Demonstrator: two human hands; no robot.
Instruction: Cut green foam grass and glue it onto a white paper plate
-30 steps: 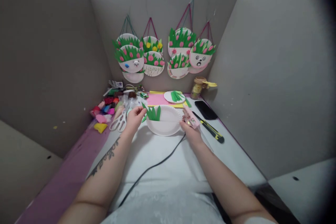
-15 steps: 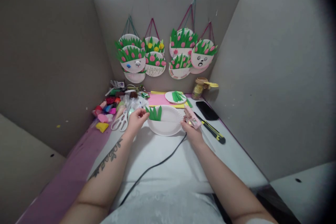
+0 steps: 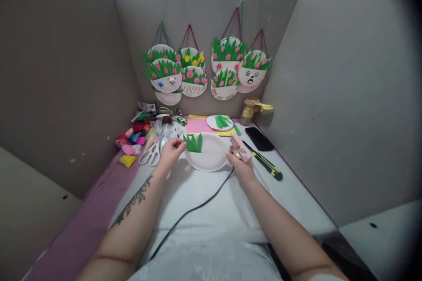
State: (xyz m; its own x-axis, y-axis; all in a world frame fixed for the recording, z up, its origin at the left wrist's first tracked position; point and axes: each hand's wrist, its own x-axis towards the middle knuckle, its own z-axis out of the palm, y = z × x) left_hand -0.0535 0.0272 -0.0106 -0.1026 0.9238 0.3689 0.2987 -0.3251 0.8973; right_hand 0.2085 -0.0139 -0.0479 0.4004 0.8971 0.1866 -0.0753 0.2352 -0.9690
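Observation:
A white paper plate (image 3: 207, 162), with a half plate fixed across its front, stands tilted up between my hands. Several green paper leaves (image 3: 193, 143) stick out of the pocket at its left. At that left rim, my left hand (image 3: 172, 151) has thumb and fingers pinched together; whatever they hold is too small to tell. My right hand (image 3: 240, 163) is closed round a pink glue gun (image 3: 240, 147), its thumb against the plate's right rim. Some of the right fingers are hidden behind the gun.
White scissors (image 3: 150, 154) and coloured craft pieces (image 3: 128, 149) lie left. Behind is a plate of green strips (image 3: 211, 122) on pink paper (image 3: 196, 126). A cutter knife (image 3: 268, 166), phone (image 3: 260, 138) and jar (image 3: 249, 112) are right. A black cord (image 3: 194, 208) crosses the table; decorated plates (image 3: 166, 80) hang behind.
My left fingertips have drawn back very slightly from the leaves at the plate's left rim. The plate and my right hand look almost still; the view has shifted a little.

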